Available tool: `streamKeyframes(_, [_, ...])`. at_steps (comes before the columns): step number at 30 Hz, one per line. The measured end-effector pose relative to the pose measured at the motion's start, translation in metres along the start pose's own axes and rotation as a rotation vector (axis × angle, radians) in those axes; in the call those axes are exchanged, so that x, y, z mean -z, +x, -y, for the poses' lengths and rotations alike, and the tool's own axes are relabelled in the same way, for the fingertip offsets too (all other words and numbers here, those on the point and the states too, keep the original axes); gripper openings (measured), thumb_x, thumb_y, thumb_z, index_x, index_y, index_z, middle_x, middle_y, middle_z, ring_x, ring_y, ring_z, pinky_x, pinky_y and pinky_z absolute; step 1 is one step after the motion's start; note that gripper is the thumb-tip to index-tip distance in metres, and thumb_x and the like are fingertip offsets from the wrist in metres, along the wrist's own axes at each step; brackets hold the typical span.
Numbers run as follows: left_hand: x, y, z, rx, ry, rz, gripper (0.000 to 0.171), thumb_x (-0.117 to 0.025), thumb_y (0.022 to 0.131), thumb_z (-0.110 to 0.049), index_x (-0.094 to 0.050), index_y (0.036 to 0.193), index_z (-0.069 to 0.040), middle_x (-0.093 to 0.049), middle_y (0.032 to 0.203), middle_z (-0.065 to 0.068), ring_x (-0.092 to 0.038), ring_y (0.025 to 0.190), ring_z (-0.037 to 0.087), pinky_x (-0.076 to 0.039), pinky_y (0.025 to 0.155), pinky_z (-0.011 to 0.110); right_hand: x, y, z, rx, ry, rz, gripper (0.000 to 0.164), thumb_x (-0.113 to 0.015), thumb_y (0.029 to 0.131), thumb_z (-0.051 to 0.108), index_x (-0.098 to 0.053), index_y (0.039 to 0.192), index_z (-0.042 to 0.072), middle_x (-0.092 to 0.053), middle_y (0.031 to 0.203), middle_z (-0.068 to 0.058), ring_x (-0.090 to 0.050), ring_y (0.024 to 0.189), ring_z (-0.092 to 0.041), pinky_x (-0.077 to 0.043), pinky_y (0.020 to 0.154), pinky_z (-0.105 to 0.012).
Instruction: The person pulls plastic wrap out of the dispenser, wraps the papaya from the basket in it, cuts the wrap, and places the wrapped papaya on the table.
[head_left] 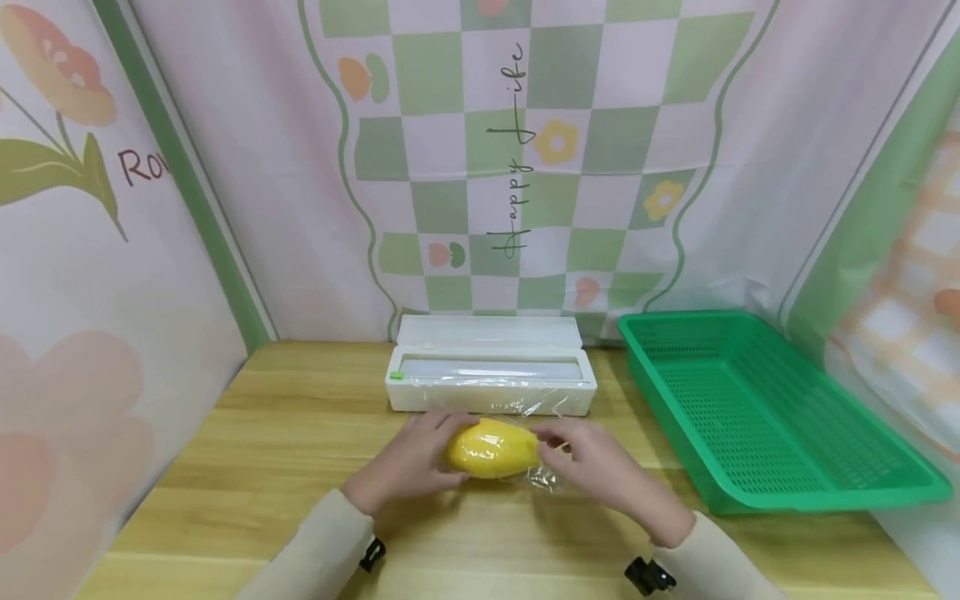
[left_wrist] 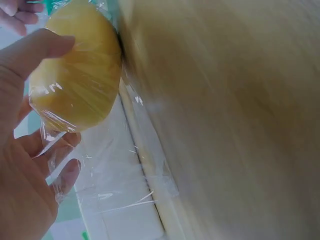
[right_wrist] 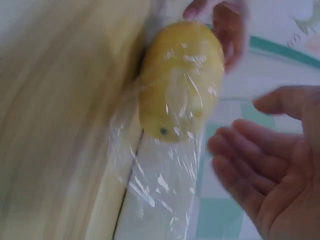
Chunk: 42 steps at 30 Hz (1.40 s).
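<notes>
A yellow oval fruit, partly covered in clear cling film, lies on its side just in front of the white film box. My left hand holds it by the left end; in the left wrist view the thumb lies across its film-covered skin. Loose film trails over the lower fingers of that hand. By the fruit's narrower right end is my right hand. The right wrist view shows its fingers relaxed and apart from the fruit, with loose film hanging nearby.
The film box stands at the back of the wooden table, lid raised, with a roll inside and film draped over its front. A green perforated basket stands on the right. Patterned curtains hang behind and at both sides.
</notes>
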<state>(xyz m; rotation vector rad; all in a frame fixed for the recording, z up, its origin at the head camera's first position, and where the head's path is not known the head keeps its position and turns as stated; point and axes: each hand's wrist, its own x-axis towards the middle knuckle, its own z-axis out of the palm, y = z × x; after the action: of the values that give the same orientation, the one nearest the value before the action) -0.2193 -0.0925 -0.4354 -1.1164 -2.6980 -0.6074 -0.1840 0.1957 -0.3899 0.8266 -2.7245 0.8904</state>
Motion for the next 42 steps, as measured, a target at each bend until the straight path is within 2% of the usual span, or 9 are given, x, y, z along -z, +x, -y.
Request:
streamKeyframes(4, [0.002, -0.001, 0.000, 0.010, -0.005, -0.007, 0.080, -0.086, 0.078, -0.029, -0.047, 0.147, -0.021, -0.052, 0.143, 0.003, -0.047, 0.131, 0.020, -0.035, 0.112, 0.044, -0.012, 0.008, 0.006, -0.041, -0.067, 0.049, 0.037, -0.074, 0.091, 0.020, -0.068, 0.121, 0.000, -0.070, 0.114, -0.013, -0.065, 0.101, -0.028, -0.056, 0.088, -0.046])
streamKeyframes(11, [0.001, 0.000, 0.004, -0.046, -0.006, -0.014, 0.078, -0.087, 0.078, -0.020, -0.048, 0.145, -0.022, -0.053, 0.144, 0.000, -0.050, 0.130, 0.019, -0.038, 0.110, 0.046, -0.028, 0.015, -0.006, -0.109, -0.061, 0.114, 0.059, -0.086, 0.079, 0.035, -0.066, 0.126, 0.005, -0.061, 0.111, -0.007, -0.060, 0.098, -0.022, -0.055, 0.086, -0.046])
streamKeyframes(14, [0.000, 0.000, 0.005, -0.031, -0.017, 0.002, 0.079, -0.086, 0.077, -0.019, -0.047, 0.145, -0.023, -0.053, 0.144, -0.001, -0.050, 0.129, 0.019, -0.038, 0.110, 0.047, -0.033, 0.016, -0.009, -0.125, -0.051, 0.129, 0.067, -0.086, 0.078, 0.037, -0.062, 0.130, 0.004, -0.061, 0.115, -0.009, -0.060, 0.101, -0.024, -0.054, 0.089, -0.048])
streamKeyframes(19, [-0.001, 0.000, 0.005, 0.013, -0.026, 0.013, 0.080, -0.085, 0.076, -0.019, -0.047, 0.146, -0.022, -0.052, 0.144, 0.000, -0.051, 0.129, 0.020, -0.039, 0.110, 0.047, -0.033, 0.014, -0.008, -0.113, -0.033, 0.064, 0.061, -0.079, 0.086, 0.030, -0.057, 0.136, 0.003, -0.059, 0.131, -0.012, -0.057, 0.119, -0.029, -0.048, 0.101, -0.050])
streamKeyframes(24, [-0.002, 0.000, 0.006, 0.017, -0.031, 0.007, 0.080, -0.085, 0.077, -0.021, -0.046, 0.147, -0.023, -0.052, 0.144, -0.001, -0.052, 0.127, 0.019, -0.039, 0.109, 0.047, -0.030, 0.011, -0.002, -0.064, -0.106, -0.015, 0.042, -0.075, 0.090, 0.023, -0.065, 0.126, 0.003, -0.064, 0.121, -0.010, -0.061, 0.112, -0.028, -0.052, 0.096, -0.047])
streamKeyframes(27, [-0.001, 0.000, 0.006, 0.014, -0.045, 0.005, 0.081, -0.085, 0.078, -0.022, -0.045, 0.147, -0.023, -0.052, 0.144, -0.001, -0.052, 0.127, 0.020, -0.040, 0.109, 0.046, -0.031, 0.012, 0.001, -0.060, -0.122, 0.000, 0.048, -0.080, 0.086, 0.027, -0.066, 0.123, 0.001, -0.065, 0.118, -0.010, -0.062, 0.108, -0.028, -0.053, 0.094, -0.047])
streamKeyframes(33, [0.002, 0.002, 0.006, 0.009, -0.092, 0.008, 0.079, -0.086, 0.079, -0.021, -0.046, 0.147, -0.021, -0.051, 0.144, 0.001, -0.052, 0.127, 0.021, -0.042, 0.108, 0.043, -0.037, 0.019, 0.001, -0.158, -0.068, 0.068, 0.074, -0.092, 0.070, 0.026, -0.056, 0.128, -0.002, -0.056, 0.122, -0.014, -0.058, 0.111, -0.031, -0.050, 0.099, -0.050])
streamKeyframes(37, [0.001, 0.003, 0.007, 0.001, -0.132, 0.009, 0.080, -0.087, 0.076, -0.018, -0.048, 0.146, -0.021, -0.051, 0.144, 0.002, -0.053, 0.127, 0.021, -0.044, 0.107, 0.040, -0.041, 0.023, -0.001, -0.210, -0.021, 0.075, 0.069, -0.093, 0.068, 0.018, -0.055, 0.123, -0.001, -0.052, 0.119, -0.013, -0.057, 0.109, -0.030, -0.050, 0.099, -0.050])
streamKeyframes(42, [-0.002, 0.001, 0.008, -0.019, -0.159, 0.009, 0.081, -0.089, 0.072, -0.017, -0.050, 0.143, -0.021, -0.052, 0.139, -0.001, -0.054, 0.123, 0.018, -0.046, 0.104, 0.039, -0.041, 0.020, -0.001, -0.187, 0.006, 0.079, 0.061, -0.094, 0.067, 0.016, -0.055, 0.113, 0.003, -0.049, 0.110, -0.009, -0.055, 0.102, -0.025, -0.051, 0.096, -0.049])
